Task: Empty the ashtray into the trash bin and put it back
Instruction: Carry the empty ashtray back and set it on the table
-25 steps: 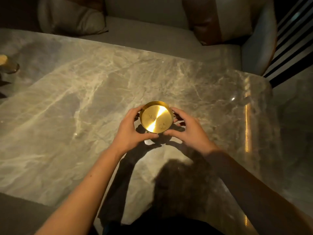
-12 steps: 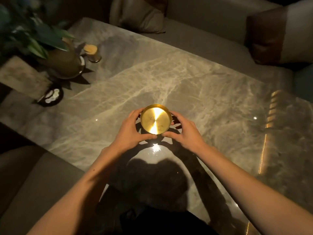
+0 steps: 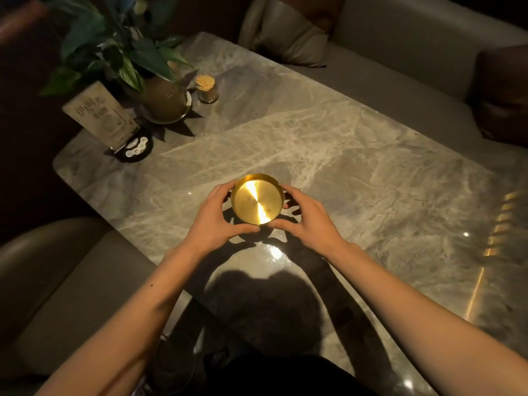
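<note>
Dim lounge booth, grey marble table with padded bench seating on the far and near sides. Counts: one ashtray, two hands, one potted plant, one toothpick jar, one table sign, one dark round coaster-like disc, two cushions visible.

One round gold ashtray sits at the middle of the table toward the near edge, shiny inside, no contents visible, a small notch on the rim at the upper right. Can't tell if it rests on the marble or is lifted slightly; shadow lies just below it.

Left hand cups the ashtray's left side, thumb curled along the near rim, fingers wrapped round the far left wall. Right hand mirrors it on the right side, thumb on the near rim, fingers spread behind the right wall. Both grips half-curled, grasping the ashtray between them, thumbs nearly meeting at the front.

Far left corner: potted plant on a saucer, toothpick jar just beside it to the right, table sign marked 09 leaning in front of the plant, dark disc touching the sign's base. Grey cushion on the far bench, brown cushion at right edge.
</note>
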Demonstrator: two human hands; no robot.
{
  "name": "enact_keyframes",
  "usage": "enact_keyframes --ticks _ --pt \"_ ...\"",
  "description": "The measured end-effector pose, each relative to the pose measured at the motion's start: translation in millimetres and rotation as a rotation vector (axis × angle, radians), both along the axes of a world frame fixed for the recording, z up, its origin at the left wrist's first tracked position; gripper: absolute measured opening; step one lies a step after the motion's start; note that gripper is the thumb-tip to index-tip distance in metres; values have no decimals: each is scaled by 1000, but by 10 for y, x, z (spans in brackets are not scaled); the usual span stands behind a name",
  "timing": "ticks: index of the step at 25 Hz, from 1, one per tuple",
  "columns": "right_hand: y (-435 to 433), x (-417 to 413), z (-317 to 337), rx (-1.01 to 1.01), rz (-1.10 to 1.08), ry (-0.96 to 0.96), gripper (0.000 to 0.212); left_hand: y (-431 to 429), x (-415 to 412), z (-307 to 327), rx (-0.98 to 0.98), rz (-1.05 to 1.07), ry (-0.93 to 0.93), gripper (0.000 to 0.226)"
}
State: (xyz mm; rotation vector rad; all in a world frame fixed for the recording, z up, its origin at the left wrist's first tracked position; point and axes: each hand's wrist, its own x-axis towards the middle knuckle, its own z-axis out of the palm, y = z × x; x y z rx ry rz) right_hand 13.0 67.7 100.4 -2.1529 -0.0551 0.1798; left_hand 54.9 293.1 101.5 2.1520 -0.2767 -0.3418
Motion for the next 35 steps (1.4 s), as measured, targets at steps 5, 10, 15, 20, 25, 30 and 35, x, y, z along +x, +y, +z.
enact_keyframes --ticks 5,10,15,20,25,30,35 --pt "-275 -176 -21 28 3 -21 84 -264 -178 73 38 4 -22 104" --pt "-491 -267 -69 30 1 -35 85 -481 -325 105 36 4 -36 104" --pt "-380 -230 -69 52 -25 -25 82 -382 -208 67 37 -21 -18 108" --pt "62 180 -87 24 -44 -18 80 60 295 -82 -6 -63 -21 103" --pt "881 765 -297 -44 -106 45 81 820 1022 -384 -117 -124 74 95" --pt "1733 1242 -353 -123 -109 142 81 1683 1530 -599 -123 -152 101 94" --pt "2341 1548 -390 -193 -49 230 86 2287 1730 -744 -166 -127 159 96"
